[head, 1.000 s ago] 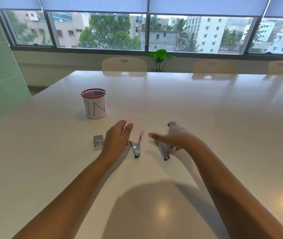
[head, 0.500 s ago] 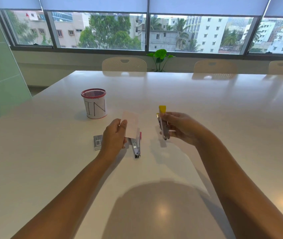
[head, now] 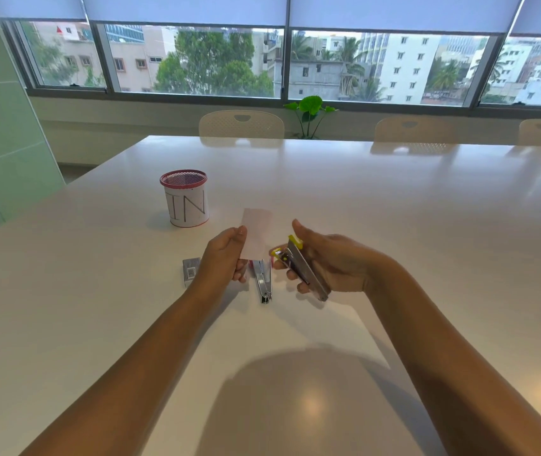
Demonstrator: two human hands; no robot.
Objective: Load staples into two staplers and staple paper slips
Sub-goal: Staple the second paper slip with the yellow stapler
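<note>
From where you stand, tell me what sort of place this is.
Probably an office meeting room. A long white table has matching perforated chairs lined up along its far side, under a wide window with roller blinds that looks onto city buildings. A small potted plant stands by the sill.

left hand (head: 226, 261): raised, fingers pinching | right hand (head: 331, 261): raised, fingers curled, gripping

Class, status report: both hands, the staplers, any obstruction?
Left hand pinches paper slip. Right hand grips yellow stapler. Pink stapler on table. Nothing between.
</note>
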